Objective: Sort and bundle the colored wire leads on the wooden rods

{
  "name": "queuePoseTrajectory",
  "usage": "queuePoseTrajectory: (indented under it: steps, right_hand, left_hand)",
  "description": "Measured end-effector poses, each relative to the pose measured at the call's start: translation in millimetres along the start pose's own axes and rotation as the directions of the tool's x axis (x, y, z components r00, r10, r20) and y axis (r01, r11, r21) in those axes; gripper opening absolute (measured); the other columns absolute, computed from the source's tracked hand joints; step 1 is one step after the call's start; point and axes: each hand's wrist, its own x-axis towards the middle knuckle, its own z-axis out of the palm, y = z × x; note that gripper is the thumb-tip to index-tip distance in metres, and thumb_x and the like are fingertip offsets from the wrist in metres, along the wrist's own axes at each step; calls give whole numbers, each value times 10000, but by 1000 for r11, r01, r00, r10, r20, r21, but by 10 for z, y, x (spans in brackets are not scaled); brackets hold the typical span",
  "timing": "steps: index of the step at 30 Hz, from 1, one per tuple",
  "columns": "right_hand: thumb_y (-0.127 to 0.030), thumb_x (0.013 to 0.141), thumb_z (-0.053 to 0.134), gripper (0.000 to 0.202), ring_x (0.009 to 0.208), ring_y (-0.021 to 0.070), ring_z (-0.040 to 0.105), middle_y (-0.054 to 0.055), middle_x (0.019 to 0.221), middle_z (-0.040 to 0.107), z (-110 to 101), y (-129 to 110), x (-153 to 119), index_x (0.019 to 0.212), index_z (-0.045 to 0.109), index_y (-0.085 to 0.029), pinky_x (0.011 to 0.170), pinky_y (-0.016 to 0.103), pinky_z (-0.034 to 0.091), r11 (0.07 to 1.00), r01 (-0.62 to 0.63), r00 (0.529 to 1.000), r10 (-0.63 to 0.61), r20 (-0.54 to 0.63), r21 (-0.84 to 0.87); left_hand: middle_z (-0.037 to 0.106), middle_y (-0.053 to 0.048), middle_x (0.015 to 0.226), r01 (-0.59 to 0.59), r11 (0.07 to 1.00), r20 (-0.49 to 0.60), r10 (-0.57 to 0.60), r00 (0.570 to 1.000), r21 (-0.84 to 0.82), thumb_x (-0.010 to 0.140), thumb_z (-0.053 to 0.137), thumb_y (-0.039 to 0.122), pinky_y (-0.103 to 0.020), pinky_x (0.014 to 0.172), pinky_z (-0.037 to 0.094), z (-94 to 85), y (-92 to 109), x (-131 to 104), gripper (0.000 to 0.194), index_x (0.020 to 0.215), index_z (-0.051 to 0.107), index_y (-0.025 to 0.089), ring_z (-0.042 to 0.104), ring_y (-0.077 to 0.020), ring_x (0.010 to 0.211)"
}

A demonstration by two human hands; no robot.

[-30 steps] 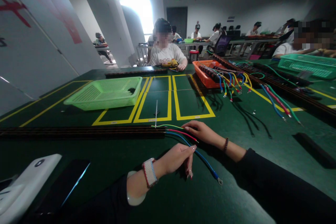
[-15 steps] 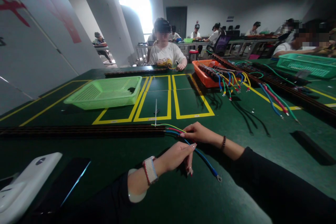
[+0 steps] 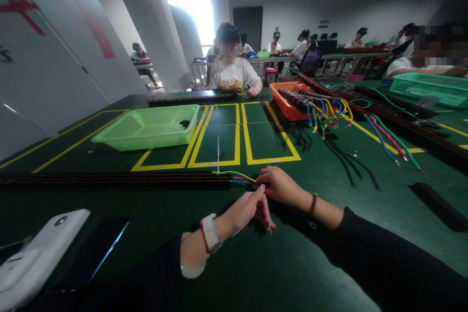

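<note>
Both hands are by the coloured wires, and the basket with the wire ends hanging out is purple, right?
Not quite: the basket with the wire ends hanging out is orange, as the head view shows. The left hand and right hand are by the coloured wires.

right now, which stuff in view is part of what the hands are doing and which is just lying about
At the hands, so likely part of it: green-yellow wire, red wire, blue wire, long dark strip, upright white tie

Apart from the hands, seemingly just lying about: white device, dark flat device, black bar, light green basket
</note>
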Motion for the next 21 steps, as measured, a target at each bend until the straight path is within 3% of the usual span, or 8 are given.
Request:
queuePoseTrajectory:
  steps: [4, 11, 16, 21]
  right_hand:
    - [-382, 857, 478, 296, 755, 19, 341, 25, 804, 564, 8, -29, -13, 774, 664, -167, 743, 185, 180, 971, 45, 994, -66, -81, -235]
    - [-295, 878, 423, 251, 824, 65, 365, 52, 850, 542, -10, -116, -37, 860, 625, -148, 760, 241, 194, 804, 168, 969, -242, -56, -571]
    - [-212, 857, 442, 216, 875, 80, 395, 64, 955, 545, -9, -252, -93, 945, 627, -143, 749, 249, 242, 673, 254, 954, -292, 66, -694]
    - [-193, 854, 424, 240, 902, 96, 418, 70, 1015, 554, 35, -365, -172, 941, 643, -148, 762, 264, 278, 623, 273, 950, -293, 106, -733]
  left_hand:
    - [611, -59, 675, 29, 980, -32, -36, 999, -195, 698, 227, 756, -279, 776, 508, -9, 39, 1, 712, 691, 526, 110, 646, -138, 721]
    - [657, -91, 937, 1, 936, -94, -37, 995, -352, 804, 302, 573, -379, 986, 464, -9, 31, 34, 524, 958, 565, 147, 642, -137, 870]
    - [631, 5, 877, -121, 847, -227, 0, 974, -518, 828, 440, 365, -216, 799, 511, -55, 3, 91, 219, 939, 527, 196, 606, -53, 775]
    - [564, 58, 754, -142, 782, -213, 12, 977, -607, 829, 468, 364, -109, 630, 449, -111, -17, 159, 194, 809, 499, 173, 531, 5, 646]
